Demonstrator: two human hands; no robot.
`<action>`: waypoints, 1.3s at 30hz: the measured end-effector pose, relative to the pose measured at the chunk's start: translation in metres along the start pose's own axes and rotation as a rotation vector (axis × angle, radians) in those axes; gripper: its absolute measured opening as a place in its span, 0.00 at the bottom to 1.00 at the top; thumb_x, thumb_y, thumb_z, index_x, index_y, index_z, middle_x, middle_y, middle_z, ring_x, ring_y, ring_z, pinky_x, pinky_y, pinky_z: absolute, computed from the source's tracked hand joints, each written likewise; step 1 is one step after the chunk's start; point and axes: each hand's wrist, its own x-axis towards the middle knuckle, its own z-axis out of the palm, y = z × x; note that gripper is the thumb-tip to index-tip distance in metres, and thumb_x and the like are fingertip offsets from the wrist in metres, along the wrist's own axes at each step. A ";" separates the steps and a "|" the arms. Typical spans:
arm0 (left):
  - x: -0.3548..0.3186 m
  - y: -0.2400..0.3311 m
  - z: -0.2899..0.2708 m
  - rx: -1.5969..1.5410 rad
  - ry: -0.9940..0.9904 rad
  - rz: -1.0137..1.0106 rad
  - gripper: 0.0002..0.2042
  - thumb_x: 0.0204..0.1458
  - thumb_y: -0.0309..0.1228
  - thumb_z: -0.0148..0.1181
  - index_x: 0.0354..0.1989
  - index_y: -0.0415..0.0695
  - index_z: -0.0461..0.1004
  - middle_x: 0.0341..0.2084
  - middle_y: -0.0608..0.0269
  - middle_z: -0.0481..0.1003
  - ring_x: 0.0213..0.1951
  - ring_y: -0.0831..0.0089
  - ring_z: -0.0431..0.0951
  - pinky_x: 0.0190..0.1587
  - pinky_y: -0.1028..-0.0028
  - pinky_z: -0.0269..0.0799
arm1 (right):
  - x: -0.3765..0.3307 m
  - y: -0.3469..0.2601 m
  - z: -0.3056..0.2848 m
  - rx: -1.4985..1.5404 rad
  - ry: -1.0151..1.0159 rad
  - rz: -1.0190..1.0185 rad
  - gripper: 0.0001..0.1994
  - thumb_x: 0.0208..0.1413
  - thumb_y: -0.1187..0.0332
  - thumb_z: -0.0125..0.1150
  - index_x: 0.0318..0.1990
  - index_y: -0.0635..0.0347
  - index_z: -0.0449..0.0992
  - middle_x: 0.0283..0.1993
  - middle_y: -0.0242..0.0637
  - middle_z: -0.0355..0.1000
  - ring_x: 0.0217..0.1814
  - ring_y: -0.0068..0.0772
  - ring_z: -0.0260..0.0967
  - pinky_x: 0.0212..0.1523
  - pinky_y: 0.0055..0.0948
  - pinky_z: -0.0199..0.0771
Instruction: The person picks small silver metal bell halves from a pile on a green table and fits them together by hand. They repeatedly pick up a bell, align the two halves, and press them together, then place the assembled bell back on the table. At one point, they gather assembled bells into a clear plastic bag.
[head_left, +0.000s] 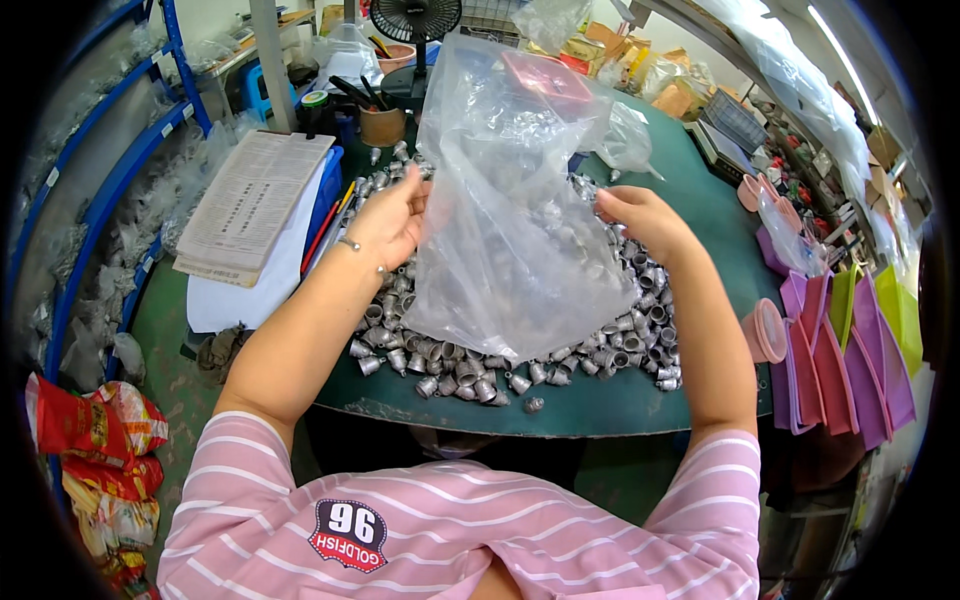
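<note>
A large clear plastic bag (520,230) is spread between my hands, above and in front of a heap of small grey metal fittings (470,365). My left hand (398,215) is closed at the bag's left edge, thumb up and fingers curled. At the right edge my right hand (645,215) pinches the bag, its thumb bent inward and the other fingers partly hidden. The bag looks empty, and metal pieces show blurrily through it. More fittings lie around both sides of the bag on the green table (690,170).
Left of the heap lie papers (250,200) and pens. A pen holder (383,127) and black fan (415,45) stand behind. A pink tray (548,78) shows at the bag's top. Coloured bins (845,350) hang at the right edge; blue shelving (100,200) stands left.
</note>
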 end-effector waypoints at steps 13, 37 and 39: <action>-0.007 0.019 -0.015 0.037 -0.044 0.059 0.16 0.59 0.38 0.53 0.46 0.36 0.70 0.40 0.55 0.75 0.42 0.64 0.77 0.46 0.59 0.73 | 0.001 -0.026 0.043 0.579 0.064 -0.189 0.04 0.49 0.73 0.59 0.31 0.62 0.72 0.28 0.34 0.73 0.32 0.26 0.70 0.35 0.25 0.68; -0.098 0.095 0.038 0.279 -0.060 1.403 0.09 0.59 0.34 0.56 0.38 0.43 0.65 0.36 0.69 0.68 0.35 0.86 0.67 0.39 0.83 0.66 | -0.039 -0.030 -0.074 0.685 0.461 -0.973 0.23 0.42 0.74 0.57 0.50 0.72 0.69 0.50 0.44 0.70 0.52 0.36 0.68 0.55 0.31 0.65; -0.114 0.102 0.042 0.232 -0.023 1.474 0.12 0.57 0.36 0.58 0.39 0.43 0.63 0.33 0.72 0.68 0.33 0.87 0.66 0.37 0.83 0.66 | -0.042 -0.051 -0.070 0.749 0.325 -1.020 0.23 0.45 0.73 0.55 0.52 0.73 0.67 0.51 0.46 0.70 0.52 0.37 0.68 0.56 0.32 0.65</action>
